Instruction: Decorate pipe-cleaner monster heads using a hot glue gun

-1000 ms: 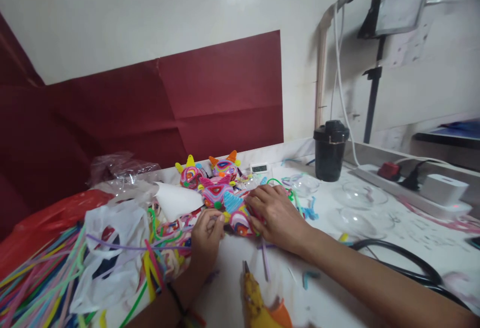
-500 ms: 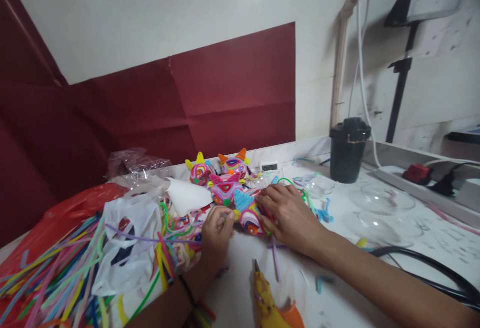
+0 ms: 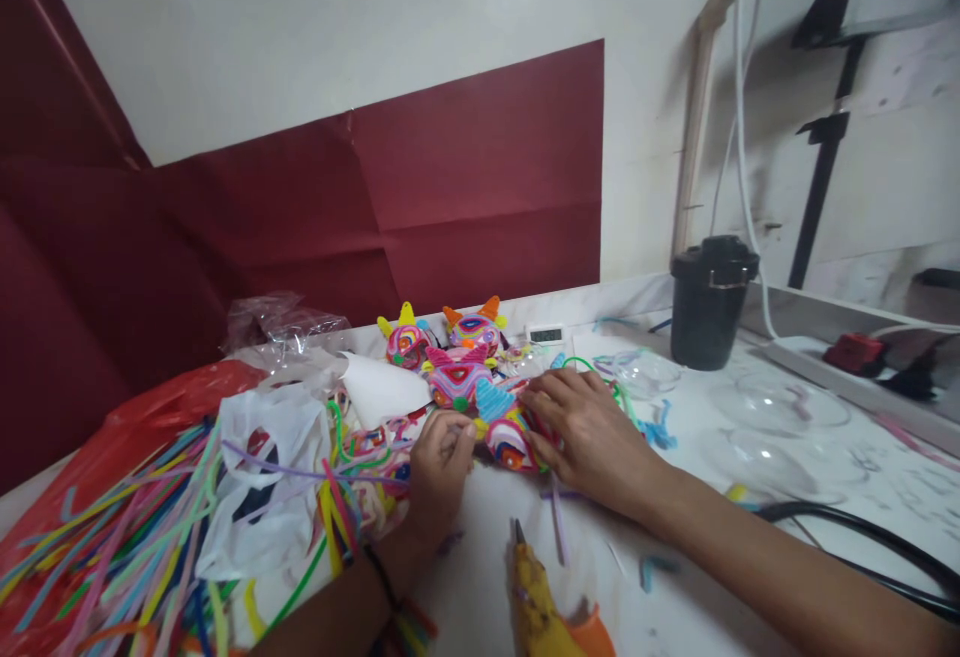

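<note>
My right hand (image 3: 592,437) is wrapped over the right side of a colourful pipe-cleaner animal head (image 3: 510,437) with a blue ear, holding it down near the table. The fingers of my left hand (image 3: 441,462) are closed in a pinch at a small yellow piece (image 3: 480,428) on the head's left edge. Right behind it sits a pink-eared head (image 3: 460,375). Two more stand farther back, one with yellow ears (image 3: 406,342) and one with orange ears (image 3: 474,329). In front of my hands lies a yellow glue gun (image 3: 541,597), nozzle pointing away from me.
Loose pipe cleaners (image 3: 127,547) spread over a red plastic bag (image 3: 176,402) at left, beside a white bag (image 3: 262,527). Clear plastic domes (image 3: 761,462), a black bin (image 3: 712,312), a power strip (image 3: 806,362) and a black cable (image 3: 862,527) occupy the right. A small digital display (image 3: 544,335) stands behind.
The camera view has turned slightly left, so everything sits a little farther right. Both hands keep their places on the animal head, with hardly any visible movement.
</note>
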A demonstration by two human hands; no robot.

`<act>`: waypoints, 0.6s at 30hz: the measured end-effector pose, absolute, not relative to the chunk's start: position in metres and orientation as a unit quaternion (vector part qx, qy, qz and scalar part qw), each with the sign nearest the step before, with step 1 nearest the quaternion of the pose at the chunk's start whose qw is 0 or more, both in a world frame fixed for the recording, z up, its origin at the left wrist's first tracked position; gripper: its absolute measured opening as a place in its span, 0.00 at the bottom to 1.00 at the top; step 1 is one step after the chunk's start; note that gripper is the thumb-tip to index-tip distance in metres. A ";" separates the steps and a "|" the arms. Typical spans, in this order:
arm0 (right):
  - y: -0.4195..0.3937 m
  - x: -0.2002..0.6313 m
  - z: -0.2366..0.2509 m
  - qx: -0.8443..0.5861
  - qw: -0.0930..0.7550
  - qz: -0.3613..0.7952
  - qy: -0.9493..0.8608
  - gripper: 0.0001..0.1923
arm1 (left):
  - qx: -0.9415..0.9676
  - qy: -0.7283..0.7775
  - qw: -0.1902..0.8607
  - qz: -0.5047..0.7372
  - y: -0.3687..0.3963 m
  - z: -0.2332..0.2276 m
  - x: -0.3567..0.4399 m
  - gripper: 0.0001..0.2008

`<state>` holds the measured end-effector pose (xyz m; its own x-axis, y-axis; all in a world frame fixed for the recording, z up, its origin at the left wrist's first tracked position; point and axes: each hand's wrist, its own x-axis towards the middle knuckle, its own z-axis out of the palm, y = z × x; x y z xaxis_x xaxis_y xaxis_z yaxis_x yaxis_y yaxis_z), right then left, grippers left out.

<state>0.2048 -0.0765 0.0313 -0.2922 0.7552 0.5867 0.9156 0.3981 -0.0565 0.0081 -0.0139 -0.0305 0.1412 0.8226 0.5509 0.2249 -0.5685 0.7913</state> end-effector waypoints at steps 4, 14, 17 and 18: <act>-0.075 0.205 0.030 -0.530 0.272 -0.149 -0.789 0.12 | 0.700 0.373 0.279 0.542 -0.012 -0.033 0.007 0.06; -0.076 0.206 0.029 -0.526 0.272 -0.154 -0.791 0.13 | 0.702 0.385 0.263 0.538 -0.016 -0.029 0.009 0.06; -0.076 0.206 0.030 -0.527 0.269 -0.155 -0.791 0.14 | 0.702 0.385 0.262 0.539 -0.016 -0.030 0.008 0.07; -0.076 0.206 0.030 -0.527 0.268 -0.155 -0.791 0.14 | 0.702 0.385 0.260 0.541 -0.015 -0.030 0.008 0.07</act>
<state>0.2059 -0.0757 0.0304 -0.3002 0.7507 0.5885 0.9175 0.3961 -0.0372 0.0084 -0.0154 -0.0299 0.1195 0.8210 0.5583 0.2589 -0.5687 0.7808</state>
